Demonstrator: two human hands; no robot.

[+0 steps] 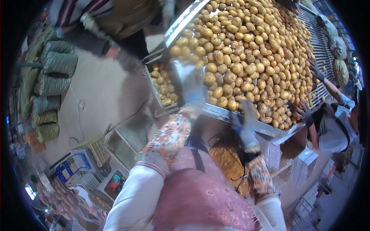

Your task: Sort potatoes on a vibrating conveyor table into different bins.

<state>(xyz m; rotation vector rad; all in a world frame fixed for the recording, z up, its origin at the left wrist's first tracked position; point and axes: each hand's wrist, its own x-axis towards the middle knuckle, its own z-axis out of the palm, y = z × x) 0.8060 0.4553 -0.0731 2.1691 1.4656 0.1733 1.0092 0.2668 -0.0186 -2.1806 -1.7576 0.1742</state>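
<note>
A broad heap of potatoes (248, 63) covers the metal sorting table (215, 112) in front of me. My left hand (193, 86), in a pale glove, is over the table's near left corner, beside a bare patch and the potatoes. It is smeared by motion, so its fingers and any held thing cannot be made out. At the near edge, my right hand (247, 121), gloved and blurred too, is close to the front potatoes. A metal-framed bin of potatoes (163, 83) adjoins the table to the left of my left hand.
At upper left stands a co-worker (127, 20) with a blurred gloved hand. Another person's gloved hands (303, 111) touch the heap's right side. A slatted roller conveyor (316, 43) lies beyond. Below the table is a container of potatoes (227, 158). Filled sacks (55, 85) line the left.
</note>
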